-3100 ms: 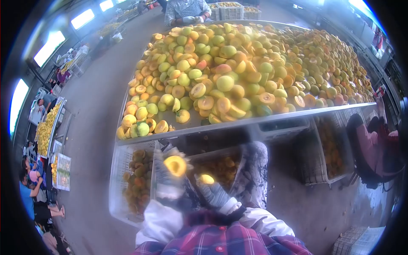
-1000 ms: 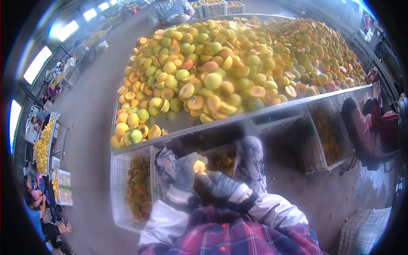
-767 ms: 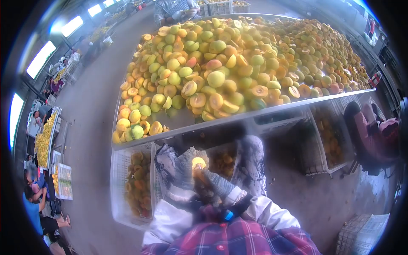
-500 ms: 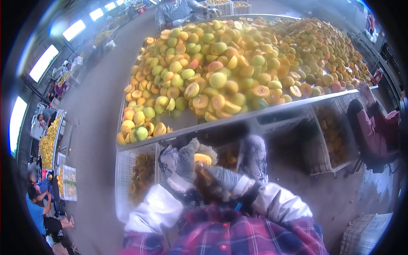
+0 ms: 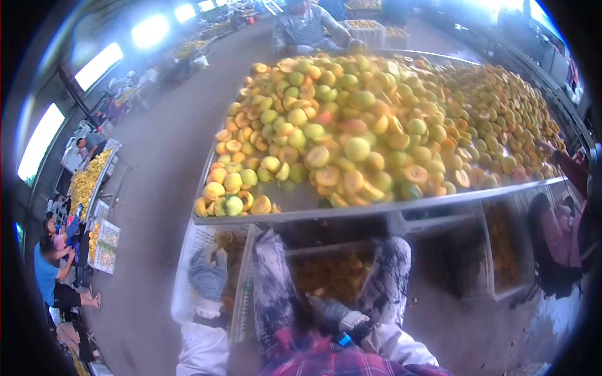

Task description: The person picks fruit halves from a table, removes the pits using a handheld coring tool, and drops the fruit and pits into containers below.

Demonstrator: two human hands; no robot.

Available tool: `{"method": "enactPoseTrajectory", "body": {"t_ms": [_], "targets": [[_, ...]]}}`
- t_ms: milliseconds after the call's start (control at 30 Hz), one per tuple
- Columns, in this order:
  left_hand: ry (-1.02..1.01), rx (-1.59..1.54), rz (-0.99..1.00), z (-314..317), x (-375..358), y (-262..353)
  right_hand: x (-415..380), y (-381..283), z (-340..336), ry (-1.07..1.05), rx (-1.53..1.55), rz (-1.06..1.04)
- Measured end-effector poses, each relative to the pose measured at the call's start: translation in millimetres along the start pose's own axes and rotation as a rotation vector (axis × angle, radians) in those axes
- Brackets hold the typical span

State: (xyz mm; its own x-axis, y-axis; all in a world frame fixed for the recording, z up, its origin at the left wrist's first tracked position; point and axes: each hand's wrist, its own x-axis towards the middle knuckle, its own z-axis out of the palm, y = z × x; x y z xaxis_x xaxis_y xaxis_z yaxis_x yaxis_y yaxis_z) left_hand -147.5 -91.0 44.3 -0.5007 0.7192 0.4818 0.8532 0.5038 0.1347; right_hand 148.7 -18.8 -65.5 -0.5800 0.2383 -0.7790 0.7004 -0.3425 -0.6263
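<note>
My left hand (image 5: 208, 274), in a grey glove, is over the white crate (image 5: 182, 282) at the left, beside the fruit pieces in it. Its fingers are bent; whether they hold anything is unclear. My right hand (image 5: 332, 311), also gloved, is low between my knees, in front of a crate of fruit pieces (image 5: 332, 276). Blur and shadow hide its fingertips and anything in them. Ahead, the metal-edged table (image 5: 301, 217) bears a large heap of yellow-green and orange fruit (image 5: 357, 149), many of them halved.
A person (image 5: 307, 28) is at the table's far side. At the right edge another person's hand (image 5: 547, 148) reaches to the fruit. More crates (image 5: 495, 250) stand under the table. At the left, several people are around another fruit table (image 5: 100, 188).
My left hand has moved away from my right hand, left to the white crate. The yellow fruit piece between my hands is no longer visible there. The view has shifted, and my right hand is lower.
</note>
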Motion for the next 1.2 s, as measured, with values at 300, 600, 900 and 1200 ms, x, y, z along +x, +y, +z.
{"method": "enactPoseTrajectory", "body": {"t_ms": [300, 600, 900, 1200], "targets": [[-0.148, 0.191, 0.603, 114, 217, 97, 44, 31, -5, 0.222, 0.021, -0.393], [-0.336, -0.104, 0.451, 187, 239, 78, 39, 18, -10, 0.343, -0.065, -0.277], [-0.631, -1.844, -0.779, 54, 78, 128, -56, -72, -30, 0.454, 0.147, -0.668], [-0.136, -0.862, 0.226, 18, 4, 165, -62, -52, -22, 0.831, -0.500, -1.008]]}}
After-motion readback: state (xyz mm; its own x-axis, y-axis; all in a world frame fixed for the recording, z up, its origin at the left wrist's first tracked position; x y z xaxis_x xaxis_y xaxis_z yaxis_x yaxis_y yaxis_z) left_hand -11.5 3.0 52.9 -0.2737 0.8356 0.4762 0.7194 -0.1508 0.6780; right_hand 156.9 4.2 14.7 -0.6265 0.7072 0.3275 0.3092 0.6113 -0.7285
